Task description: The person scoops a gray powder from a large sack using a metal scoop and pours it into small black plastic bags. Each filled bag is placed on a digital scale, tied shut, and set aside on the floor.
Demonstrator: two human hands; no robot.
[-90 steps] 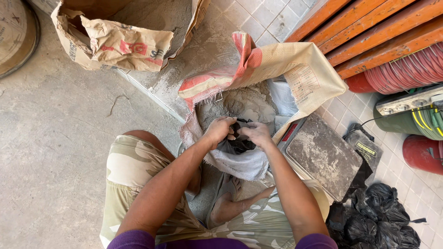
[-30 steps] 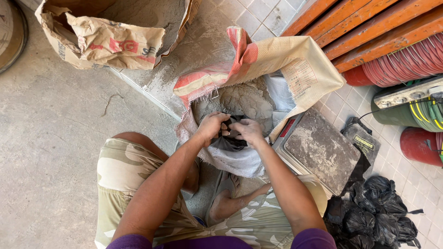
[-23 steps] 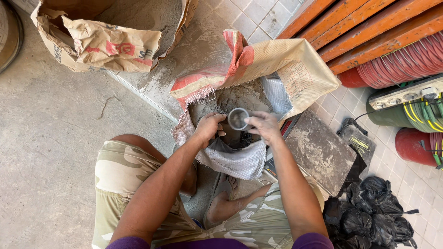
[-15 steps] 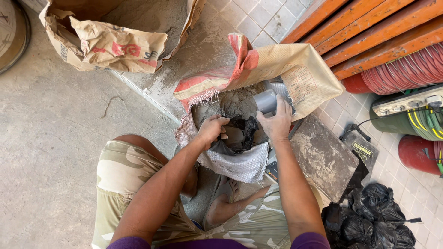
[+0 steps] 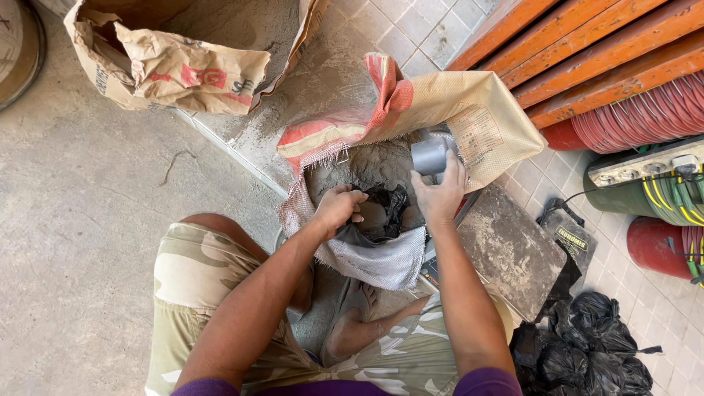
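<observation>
The right hand has lifted the grey cup up from the black bag toward the far side of the woven sack. Its fingers wrap the cup. The left hand pinches the black bag's rim inside the sack's mouth, over grey powder.

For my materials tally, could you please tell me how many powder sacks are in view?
2: a brown paper sack at top left; a woven sack at centre, by both hands. Others may be hidden.

open tan-red woven sack centre | torn brown paper sack top-left
</observation>
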